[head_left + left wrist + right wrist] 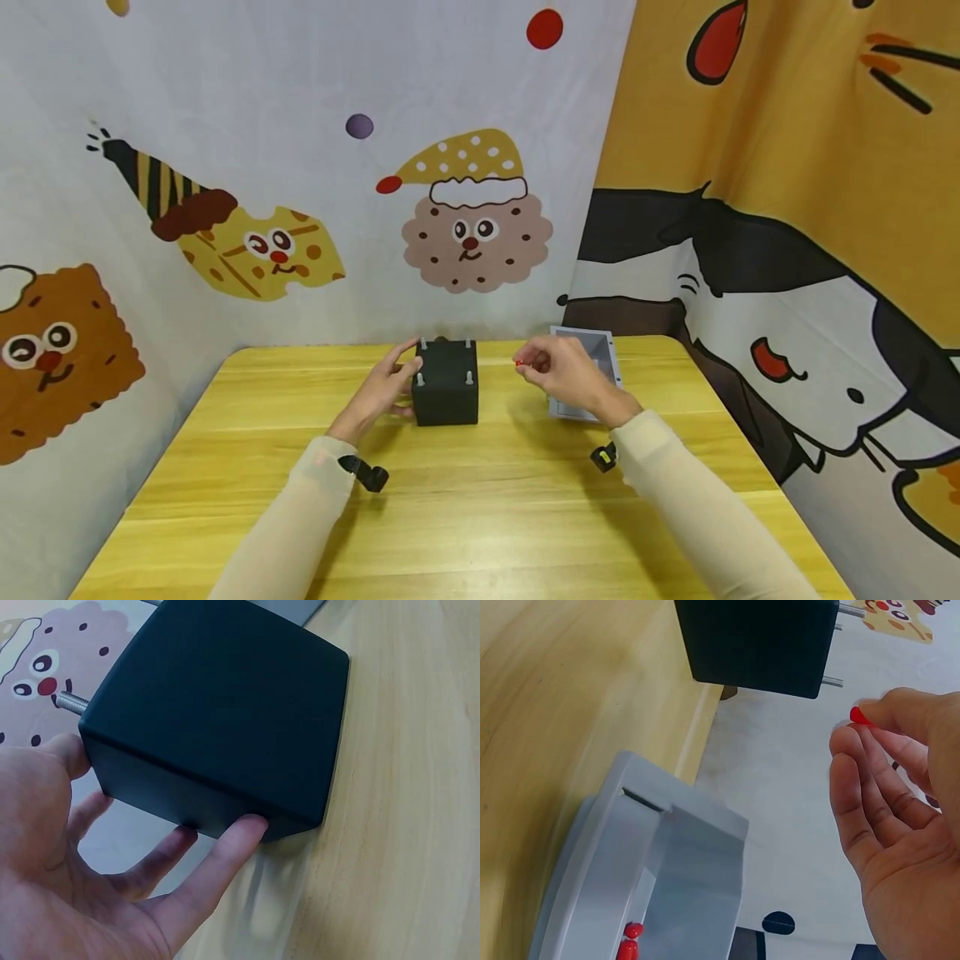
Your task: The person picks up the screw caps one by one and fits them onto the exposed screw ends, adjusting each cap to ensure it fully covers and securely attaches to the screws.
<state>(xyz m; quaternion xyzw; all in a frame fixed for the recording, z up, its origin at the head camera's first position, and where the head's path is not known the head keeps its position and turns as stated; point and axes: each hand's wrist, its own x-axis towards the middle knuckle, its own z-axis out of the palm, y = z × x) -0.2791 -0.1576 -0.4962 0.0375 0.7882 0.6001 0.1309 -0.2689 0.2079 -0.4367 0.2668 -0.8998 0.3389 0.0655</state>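
Left hand (378,390) unclenched, touching left side of black block (446,402) | right hand (558,367) pinching red piece (859,717) | piece right of block, near gray bin (600,859)

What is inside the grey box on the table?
Inside the grey box, the right wrist view shows small red pieces. What else lies there I cannot tell: the right hand covers part of it in the head view.
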